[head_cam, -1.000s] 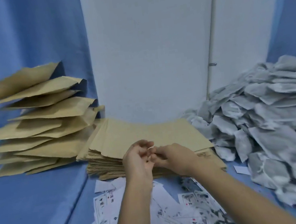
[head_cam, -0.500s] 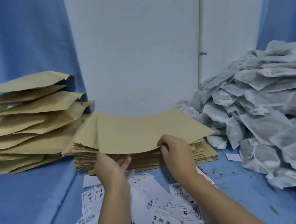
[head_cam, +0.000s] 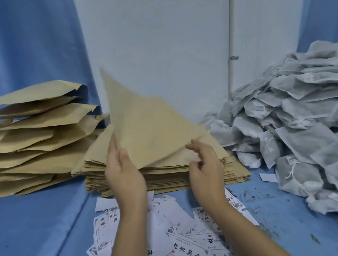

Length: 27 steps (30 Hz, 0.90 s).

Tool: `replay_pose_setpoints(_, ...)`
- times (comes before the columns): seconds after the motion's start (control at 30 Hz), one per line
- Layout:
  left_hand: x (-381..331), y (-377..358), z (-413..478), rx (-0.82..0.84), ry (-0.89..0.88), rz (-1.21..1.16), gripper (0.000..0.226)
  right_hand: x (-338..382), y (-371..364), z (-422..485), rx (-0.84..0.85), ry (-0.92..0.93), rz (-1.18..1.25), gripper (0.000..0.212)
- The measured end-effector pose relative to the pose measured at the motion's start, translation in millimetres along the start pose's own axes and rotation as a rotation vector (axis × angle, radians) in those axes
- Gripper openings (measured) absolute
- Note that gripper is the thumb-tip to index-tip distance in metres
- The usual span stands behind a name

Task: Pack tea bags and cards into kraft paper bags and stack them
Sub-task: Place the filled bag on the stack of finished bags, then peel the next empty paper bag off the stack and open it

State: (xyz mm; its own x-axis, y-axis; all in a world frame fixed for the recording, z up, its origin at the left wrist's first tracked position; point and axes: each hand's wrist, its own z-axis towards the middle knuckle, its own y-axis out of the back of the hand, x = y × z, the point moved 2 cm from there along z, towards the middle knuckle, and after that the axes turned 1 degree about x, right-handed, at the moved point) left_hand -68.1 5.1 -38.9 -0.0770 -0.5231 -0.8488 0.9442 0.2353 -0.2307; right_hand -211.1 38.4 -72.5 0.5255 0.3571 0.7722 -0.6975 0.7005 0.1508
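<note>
Nearest lie the cards (head_cam: pixel 178 240), loose and overlapping on the blue bench (head_cam: pixel 37 231), none picked up yet.

Just beyond them both hands work at one bag (head_cam: pixel 148 128). The left hand (head_cam: pixel 122 172) grips the bag's left edge, fingers running up along it. The right hand (head_cam: pixel 206 163) sits at the lower right corner with its fingers curled. Blur hides whether it pinches the paper or only touches it.

Half a second ago this bag lay bowed on top of the pile (head_cam: pixel 166 177) of empty bags, with both hands at its near edge. Now it has swung up clear of the pile, tilted steeply with one corner pointing upward. So a single fresh bag seems to be separated, and filling can begin. I judge the next need is to open its mouth, then fetch a tea bag and a card.

Left of the pile, the stack (head_cam: pixel 30 141) of puffed, apparently filled bags leans unevenly. The tea bags (head_cam: pixel 304 114) are heaped to the right, within reach. Behind everything stands a white panel (head_cam: pixel 151 33) between blue curtains (head_cam: pixel 12 41).
</note>
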Motion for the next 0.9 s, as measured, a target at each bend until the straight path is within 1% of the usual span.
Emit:
replay_pose_setpoints(0.03,-5.9,-4.8,-6.3,0.066,-0.15,-0.002,0.053,2.4,-1.5,2.6,0.008,-0.099,0.095,0.042)
replay_pose_setpoints(0.07,-9.1,-10.6,-12.6,0.156,-0.299,0.051,0.06,4.6,-2.6,5.4,0.016,-0.209,0.213,0.037)
replay_pose_setpoints(0.1,-10.7,-16.6,-18.3,0.25,-0.441,0.167,0.064,7.0,-3.9,8.6,0.02,-0.318,0.361,0.03)
replay_pose_setpoints(0.13,-9.3,-21.0,-21.0,0.326,-0.57,0.338,0.066,9.7,-5.4,11.2,0.013,-0.418,0.54,0.024)
replay_pose_setpoints(0.17,-6.1,-24.5,-21.4,0.389,-0.661,0.535,0.065,12.6,-6.6,13.0,-0.007,-0.506,0.733,0.021)
replay_pose_setpoints(0.2,-2.4,-27.8,-22.1,0.463,-0.679,0.725,0.062,14.5,-7.3,13.7,-0.04,-0.592,0.911,0.021)
replay_pose_setpoints(0.23,1.9,-30.8,-22.8,0.546,-0.631,0.876,0.059,15.6,-7.1,13.3,-0.067,-0.68,1.058,0.021)
replay_pose_setpoints(0.27,5.8,-33.5,-23.7,0.616,-0.556,0.965,0.054,16.1,-6.7,12.2,-0.077,-0.762,1.171,0.02)
replay_pose_setpoints(0.3,9.7,-35.4,-24.7,0.675,-0.474,1.0,0.048,15.8,-5.6,11.0,-0.071,-0.83,1.244,0.018)
replay_pose_setpoints(0.37,15.3,-38.6,-27.1,0.771,-0.376,1.002,0.036,12.4,-2.5,9.7,-0.053,-0.915,1.256,0.018)
replay_pose_setpoints(0.43,16.8,-39.1,-27.8,0.811,-0.329,0.998,0.038,8.8,-0.1,9.1,-0.036,-0.931,1.212,0.016)
replay_pose_setpoints(0.53,18.4,-37.0,-26.0,0.817,-0.217,0.941,0.037,5.9,-0.5,9.9,-0.006,-0.913,1.198,0.018)
replay_pose_setpoints(0.67,15.2,-35.8,-27.0,0.79,-0.153,0.833,0.033,4.4,-1.3,10.1,0.029,-0.879,1.174,0.021)
replay_pose_setpoints(0.7,14.0,-35.1,-27.6,0.775,-0.16,0.846,0.032,4.2,-1.1,10.4,0.041,-0.874,1.16,0.022)
replay_pose_setpoints(0.77,10.1,-35.4,-29.8,0.733,-0.229,0.975,0.03,4.3,-2.3,10.2,0.079,-0.848,1.084,0.027)
replay_pose_setpoints(0.8,9.0,-36.7,-31.1,0.706,-0.272,1.023,0.025,5.0,-3.6,9.6,0.101,-0.824,1.028,0.03)
replay_pose_setpoints(0.87,7.1,-40.1,-33.8,0.661,-0.315,1.004,0.014,7.2,-6.2,7.2,0.126,-0.786,0.95,0.034)
replay_pose_setpoints(0.9,6.8,-41.5,-34.3,0.646,-0.322,0.97,0.015,7.9,-7.6,5.6,0.129,-0.784,0.95,0.033)
